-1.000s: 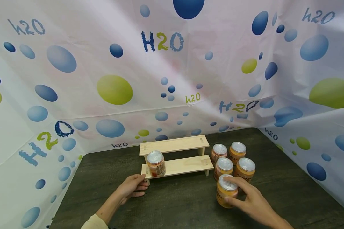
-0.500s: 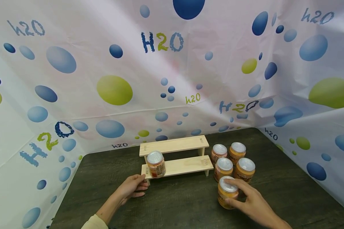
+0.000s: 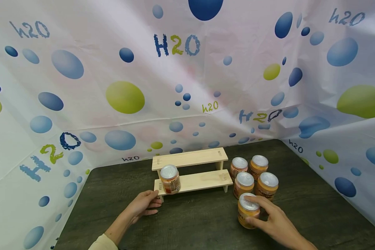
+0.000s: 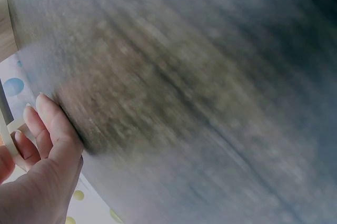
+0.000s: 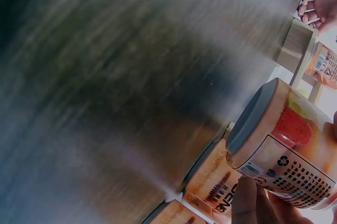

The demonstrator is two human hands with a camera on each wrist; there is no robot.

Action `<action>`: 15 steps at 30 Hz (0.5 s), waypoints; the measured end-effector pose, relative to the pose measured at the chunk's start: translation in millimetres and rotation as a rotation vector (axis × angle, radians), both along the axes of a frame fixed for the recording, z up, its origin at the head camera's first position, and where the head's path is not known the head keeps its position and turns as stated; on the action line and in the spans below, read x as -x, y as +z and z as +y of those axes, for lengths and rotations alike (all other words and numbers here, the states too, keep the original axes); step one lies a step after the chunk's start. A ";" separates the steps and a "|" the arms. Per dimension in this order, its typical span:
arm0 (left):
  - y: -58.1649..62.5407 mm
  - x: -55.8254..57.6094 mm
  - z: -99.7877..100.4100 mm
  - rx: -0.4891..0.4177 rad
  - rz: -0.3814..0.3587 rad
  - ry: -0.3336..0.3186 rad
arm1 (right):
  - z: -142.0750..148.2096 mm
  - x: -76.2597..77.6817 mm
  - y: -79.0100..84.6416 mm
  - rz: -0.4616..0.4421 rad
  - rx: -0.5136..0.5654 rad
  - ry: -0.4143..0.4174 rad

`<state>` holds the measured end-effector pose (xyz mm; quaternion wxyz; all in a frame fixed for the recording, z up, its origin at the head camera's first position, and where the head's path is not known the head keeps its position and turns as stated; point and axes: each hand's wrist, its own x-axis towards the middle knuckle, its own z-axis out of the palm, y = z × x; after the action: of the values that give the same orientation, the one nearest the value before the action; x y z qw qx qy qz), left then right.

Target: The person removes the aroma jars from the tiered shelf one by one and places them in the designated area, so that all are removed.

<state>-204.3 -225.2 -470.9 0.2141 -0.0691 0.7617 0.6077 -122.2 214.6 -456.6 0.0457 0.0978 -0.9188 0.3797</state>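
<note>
My right hand [image 3: 276, 222] grips an orange-labelled can [image 3: 248, 216] with a silver lid, fingers over the top and thumb on the near side. It is upright in front of several similar cans [image 3: 267, 187]. The right wrist view shows this can's grey base and printed label [image 5: 289, 169], with its base standing apart from the dark tabletop. On the left, my left hand [image 3: 142, 206] pinches the left end of the lower wooden shelf [image 3: 200, 181], thumb on top and fingers below. One more can [image 3: 170, 180] stands on that shelf, near its left end.
Behind the lower shelf rises a second, higher wooden tier [image 3: 187, 158]. The grouped cans stand close together to the right of the shelves. A patterned sheet [image 3: 90, 114] closes off the back and sides of the dark table [image 3: 112, 180].
My right hand and its can have shifted slightly toward me and to the right, a little away from the other cans. The left hand, shelf and remaining cans look the same.
</note>
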 end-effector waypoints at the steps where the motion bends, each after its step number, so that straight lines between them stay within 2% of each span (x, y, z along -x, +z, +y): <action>1: 0.1 0.0 0.1 0.000 -0.001 0.001 | -0.1 0.1 0.1 0.000 0.003 0.001; 15: 2.6 -0.1 1.3 0.008 -0.003 0.003 | 1.3 1.1 -5.5 -0.003 0.001 0.004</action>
<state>-204.2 -223.9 -468.4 0.2141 -0.0718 0.7636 0.6049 -123.3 215.9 -462.1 0.0435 0.0990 -0.9186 0.3802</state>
